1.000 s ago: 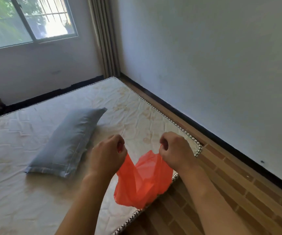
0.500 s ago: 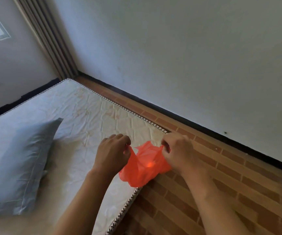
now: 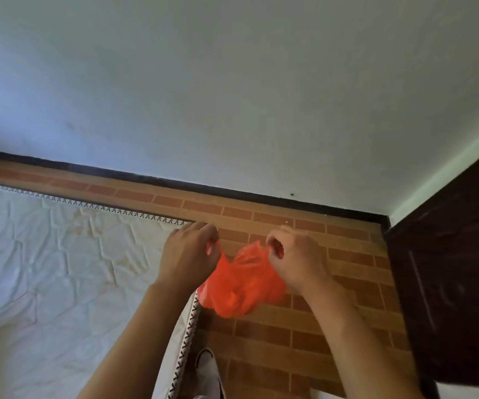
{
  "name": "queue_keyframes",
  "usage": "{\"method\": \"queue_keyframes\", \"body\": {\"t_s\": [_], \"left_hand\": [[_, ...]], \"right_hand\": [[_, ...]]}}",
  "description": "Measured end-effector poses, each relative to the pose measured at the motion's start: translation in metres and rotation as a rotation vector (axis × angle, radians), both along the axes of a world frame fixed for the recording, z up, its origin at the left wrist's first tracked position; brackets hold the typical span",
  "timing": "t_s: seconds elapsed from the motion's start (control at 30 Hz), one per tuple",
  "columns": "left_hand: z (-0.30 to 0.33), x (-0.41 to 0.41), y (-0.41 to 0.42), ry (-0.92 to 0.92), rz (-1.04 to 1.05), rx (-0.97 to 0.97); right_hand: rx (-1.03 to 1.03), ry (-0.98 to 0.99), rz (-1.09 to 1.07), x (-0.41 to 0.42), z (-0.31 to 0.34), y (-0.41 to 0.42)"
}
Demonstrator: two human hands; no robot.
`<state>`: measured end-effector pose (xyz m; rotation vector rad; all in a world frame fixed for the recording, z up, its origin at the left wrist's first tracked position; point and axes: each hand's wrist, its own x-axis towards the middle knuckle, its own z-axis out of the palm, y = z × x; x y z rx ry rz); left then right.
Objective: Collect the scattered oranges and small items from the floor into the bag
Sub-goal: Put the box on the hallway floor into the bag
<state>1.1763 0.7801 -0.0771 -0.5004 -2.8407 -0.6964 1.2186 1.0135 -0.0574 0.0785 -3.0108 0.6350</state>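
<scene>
A thin orange plastic bag (image 3: 242, 286) hangs crumpled between my two hands, over the corner of the mattress and the brick-pattern floor. My left hand (image 3: 188, 253) pinches its left top edge with curled fingers. My right hand (image 3: 297, 256) pinches the right top edge the same way. The bag's mouth is pulled a little apart. No oranges or small items show on the floor in this view.
A white quilted mattress (image 3: 59, 283) lies on the floor at the left, its stitched edge running below my left arm. Brick-pattern floor (image 3: 290, 341) stretches to a grey wall with a black skirting (image 3: 232, 191). A dark wooden door (image 3: 457, 283) stands at the right. My white shoe (image 3: 208, 367) shows below.
My view has swung right: the window, curtain and grey pillow have left the frame and the dark door has come in. Both hands still hold the bag, now over the mattress corner.
</scene>
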Motion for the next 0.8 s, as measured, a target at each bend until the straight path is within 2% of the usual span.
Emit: {"method": "queue_keyframes", "body": {"t_s": [0.23,0.53,0.8], "left_hand": [[0.001,-0.076,0.037,-0.011,-0.171,0.071],[-0.013,-0.154,0.108,-0.038,-0.339,0.082],[-0.021,-0.250,0.171,-0.061,-0.295,0.076]], "right_hand": [[0.021,-0.039,-0.199,-0.040,0.020,0.034],[0.069,-0.071,-0.345,-0.086,0.026,0.085],[0.013,-0.080,-0.361,-0.168,-0.001,0.160]]}}
